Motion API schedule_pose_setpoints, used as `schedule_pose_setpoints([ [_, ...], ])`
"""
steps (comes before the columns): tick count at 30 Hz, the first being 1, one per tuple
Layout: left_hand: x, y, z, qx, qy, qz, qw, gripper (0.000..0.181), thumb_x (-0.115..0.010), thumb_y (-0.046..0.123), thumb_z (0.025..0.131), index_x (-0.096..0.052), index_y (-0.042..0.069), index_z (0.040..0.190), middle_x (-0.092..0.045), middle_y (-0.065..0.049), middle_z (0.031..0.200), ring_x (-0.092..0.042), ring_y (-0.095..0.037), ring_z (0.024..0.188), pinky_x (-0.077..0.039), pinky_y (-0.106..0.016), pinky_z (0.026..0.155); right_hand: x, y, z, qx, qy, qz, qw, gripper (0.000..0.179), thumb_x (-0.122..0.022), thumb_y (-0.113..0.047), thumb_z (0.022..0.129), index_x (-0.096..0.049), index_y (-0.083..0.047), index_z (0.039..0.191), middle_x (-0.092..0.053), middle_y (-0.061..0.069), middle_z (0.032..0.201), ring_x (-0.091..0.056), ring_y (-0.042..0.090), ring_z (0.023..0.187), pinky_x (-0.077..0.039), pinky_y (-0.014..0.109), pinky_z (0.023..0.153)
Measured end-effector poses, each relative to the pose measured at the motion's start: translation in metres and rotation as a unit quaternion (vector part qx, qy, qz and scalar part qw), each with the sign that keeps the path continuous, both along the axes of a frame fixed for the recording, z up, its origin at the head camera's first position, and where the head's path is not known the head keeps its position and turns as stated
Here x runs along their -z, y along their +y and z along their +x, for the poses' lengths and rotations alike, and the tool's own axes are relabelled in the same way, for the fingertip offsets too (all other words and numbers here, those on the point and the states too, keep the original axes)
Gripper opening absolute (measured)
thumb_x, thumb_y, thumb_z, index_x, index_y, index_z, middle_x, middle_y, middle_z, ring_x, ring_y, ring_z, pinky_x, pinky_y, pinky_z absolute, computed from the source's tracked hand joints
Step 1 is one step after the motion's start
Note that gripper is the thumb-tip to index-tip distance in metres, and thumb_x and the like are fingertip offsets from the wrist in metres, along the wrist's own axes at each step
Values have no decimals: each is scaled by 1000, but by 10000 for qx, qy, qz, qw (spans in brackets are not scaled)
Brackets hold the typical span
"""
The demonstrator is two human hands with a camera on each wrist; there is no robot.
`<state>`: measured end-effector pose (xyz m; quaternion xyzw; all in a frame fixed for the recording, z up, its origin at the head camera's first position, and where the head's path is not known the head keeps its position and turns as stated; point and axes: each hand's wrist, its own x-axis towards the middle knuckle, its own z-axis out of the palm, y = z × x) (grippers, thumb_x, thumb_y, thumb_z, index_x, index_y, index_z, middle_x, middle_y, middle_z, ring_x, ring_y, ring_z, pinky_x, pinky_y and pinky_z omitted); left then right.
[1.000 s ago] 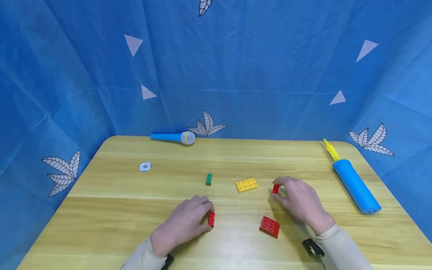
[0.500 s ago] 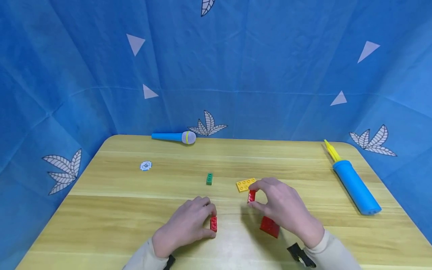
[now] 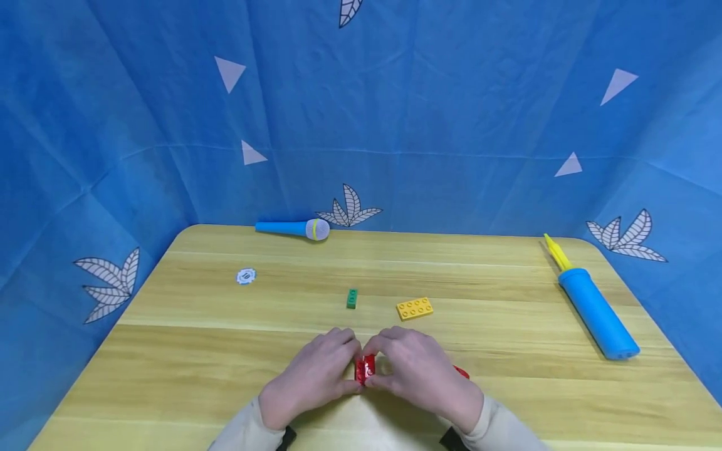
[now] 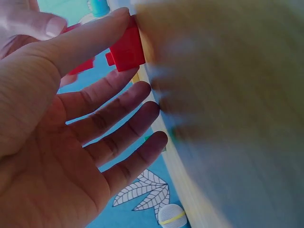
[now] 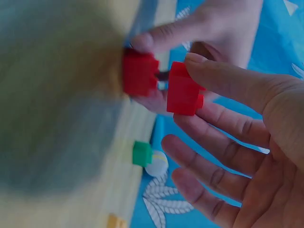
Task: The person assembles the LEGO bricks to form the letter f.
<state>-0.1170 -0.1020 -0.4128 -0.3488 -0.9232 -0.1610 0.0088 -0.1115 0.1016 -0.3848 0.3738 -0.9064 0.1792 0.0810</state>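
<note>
Near the front middle of the table, my left hand (image 3: 313, 373) pinches a small red toy building brick (image 4: 128, 50) between thumb and index finger. The brick rests on the tabletop, studs upward. My right hand (image 3: 420, 369) pinches a second small red building brick (image 5: 183, 90) just above it. A narrow gap separates the two bricks in the right wrist view. Most of a larger red brick (image 3: 462, 372) is hidden behind my right hand. Farther back lie a green brick (image 3: 352, 299) and a flat yellow brick (image 3: 414, 309).
At the table's back edge lies a blue toy microphone (image 3: 290, 229). A round chip (image 3: 245, 276) marked 10 is at the left. On the right side rests a blue hand pump (image 3: 599, 313) with a yellow nozzle. Blue cloth (image 3: 395, 113) surrounds the wooden tabletop (image 3: 197, 351).
My right hand has carried its red brick leftward and toward the front, from right of the yellow brick to the left hand's brick. The left hand has stayed almost still, holding its brick.
</note>
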Motion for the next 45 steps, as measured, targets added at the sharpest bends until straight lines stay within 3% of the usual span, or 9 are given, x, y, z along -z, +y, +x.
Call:
schedule_pose_setpoints([
  [6, 0, 1, -1, 59, 120, -17, 9999, 31, -83, 33, 77, -64, 12, 89, -55, 7, 88, -47, -10, 79, -46, -24, 69, 7, -9, 1, 45, -26, 70, 10000, 32, -89, -34, 71, -72, -20, 94, -63, -10, 84, -50, 5, 70, -49, 28, 64],
  [36, 1, 0, -4, 106, -60, 39, 9999, 32, -84, 34, 76, -65, 13, 91, -53, 8, 88, -46, -10, 79, -44, -24, 69, 5, -16, -2, 40, -192, 244, 9995, 28, -88, -33, 73, -74, -18, 92, -64, -8, 83, -51, 5, 70, -48, 26, 61],
  [45, 0, -1, -4, 106, -88, 14, 9999, 33, -85, 32, 75, -66, 11, 91, -55, 5, 91, -46, -11, 80, -45, -24, 69, 5, -18, -3, 252, -410, 280, 9984, 31, -88, -36, 71, -75, -19, 94, -64, -10, 85, -49, 3, 68, -45, 24, 56],
])
